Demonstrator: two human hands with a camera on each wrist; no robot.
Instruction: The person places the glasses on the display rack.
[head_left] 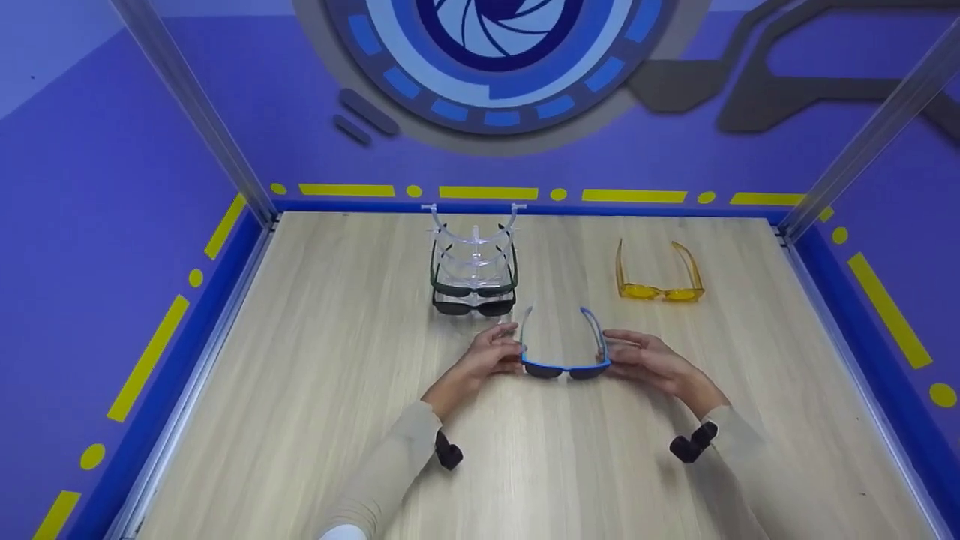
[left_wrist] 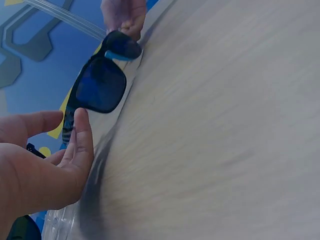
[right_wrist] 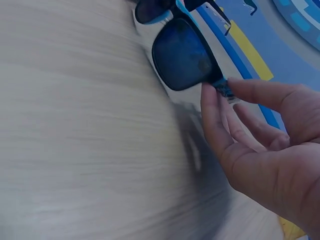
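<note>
A pair of blue-framed sunglasses point(head_left: 544, 371) with dark lenses is held between both hands, lenses toward the person and arms pointing away. My left hand point(head_left: 487, 356) pinches the frame at its left hinge, thumb and fingers on either side. At the opposite hinge my right hand point(head_left: 654, 364) grips it the same way, as the right wrist view shows close to the dark lens point(right_wrist: 182, 55). Just beyond the left hand stands a clear display rack point(head_left: 475, 261). It bears dark green sunglasses point(head_left: 454, 291) above black sunglasses point(head_left: 453, 308).
Yellow glasses point(head_left: 640, 292) lie on the wooden table point(head_left: 300, 390) at the back right, arms unfolded toward the rear. Blue panels point(head_left: 97, 225) with yellow marks enclose the table's back and sides. A small black camera point(head_left: 448, 451) sits at the left wrist.
</note>
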